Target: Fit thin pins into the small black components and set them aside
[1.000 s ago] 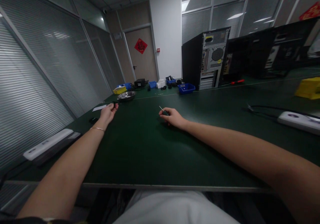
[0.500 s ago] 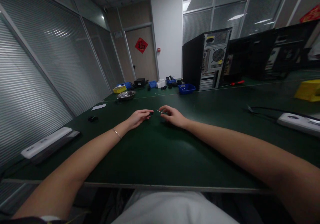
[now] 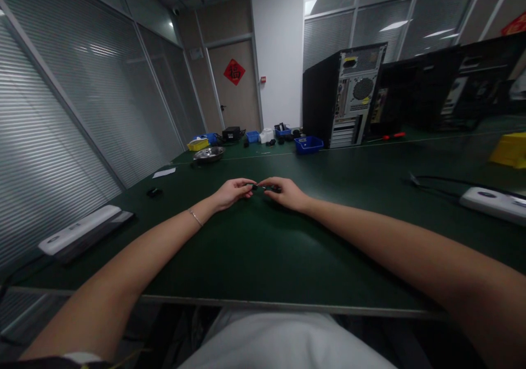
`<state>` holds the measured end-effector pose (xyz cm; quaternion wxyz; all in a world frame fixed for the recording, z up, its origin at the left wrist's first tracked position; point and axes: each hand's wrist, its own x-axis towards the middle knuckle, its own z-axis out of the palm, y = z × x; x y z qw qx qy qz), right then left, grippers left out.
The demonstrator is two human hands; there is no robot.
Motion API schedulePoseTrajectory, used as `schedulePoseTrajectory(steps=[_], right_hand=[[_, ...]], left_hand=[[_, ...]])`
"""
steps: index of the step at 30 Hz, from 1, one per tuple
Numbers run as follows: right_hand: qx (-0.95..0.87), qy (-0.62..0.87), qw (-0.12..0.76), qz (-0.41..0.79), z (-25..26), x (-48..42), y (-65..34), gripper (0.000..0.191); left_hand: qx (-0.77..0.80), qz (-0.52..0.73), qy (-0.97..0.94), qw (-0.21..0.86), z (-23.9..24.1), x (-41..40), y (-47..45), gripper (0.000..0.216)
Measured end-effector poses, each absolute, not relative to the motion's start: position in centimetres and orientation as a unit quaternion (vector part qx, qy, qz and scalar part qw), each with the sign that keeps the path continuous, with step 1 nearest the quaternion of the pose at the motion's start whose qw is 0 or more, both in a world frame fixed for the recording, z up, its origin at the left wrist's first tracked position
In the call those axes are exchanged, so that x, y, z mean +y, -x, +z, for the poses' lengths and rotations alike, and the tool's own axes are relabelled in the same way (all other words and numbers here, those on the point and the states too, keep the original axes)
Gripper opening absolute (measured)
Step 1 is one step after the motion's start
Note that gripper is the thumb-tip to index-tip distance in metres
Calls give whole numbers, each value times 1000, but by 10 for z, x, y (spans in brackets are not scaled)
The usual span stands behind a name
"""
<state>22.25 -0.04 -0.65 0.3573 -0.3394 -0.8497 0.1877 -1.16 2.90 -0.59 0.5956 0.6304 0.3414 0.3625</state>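
Observation:
My left hand [image 3: 230, 193] pinches a small black part [image 3: 255, 187] between thumb and fingertips, above the green table [image 3: 246, 259]. Facing it from the right, my right hand [image 3: 287, 193] is closed on a slim tool with a thin metal tip [image 3: 264, 188]. The tip points left at the black part and is close to it; whether they touch I cannot tell. Most of the tool is hidden by my fingers, so its exact kind does not show.
At left lie a white power strip [image 3: 80, 229], a small black item [image 3: 154, 192] and a paper [image 3: 164, 172]. Further back stand a metal bowl [image 3: 209, 154], a blue bin [image 3: 309, 145] and a computer tower [image 3: 343, 95]. Another power strip [image 3: 491, 203] lies right.
My hands have come closer together, and the tool's tip has closed in on the black part. My right fingers now lie flatter over the tool. The view has shifted slightly.

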Motion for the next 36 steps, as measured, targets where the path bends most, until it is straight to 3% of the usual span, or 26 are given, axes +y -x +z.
schedulePoseTrajectory(steps=[11,36], right_hand=[[-861,361,335,127,-8,-1,-222,35],[-873,314,333,170,-4,-5,-223,39]], left_hand=[[359,364,-619,596,-6,28,10,36],[346,364,-592,631,-5,27,14,29]])
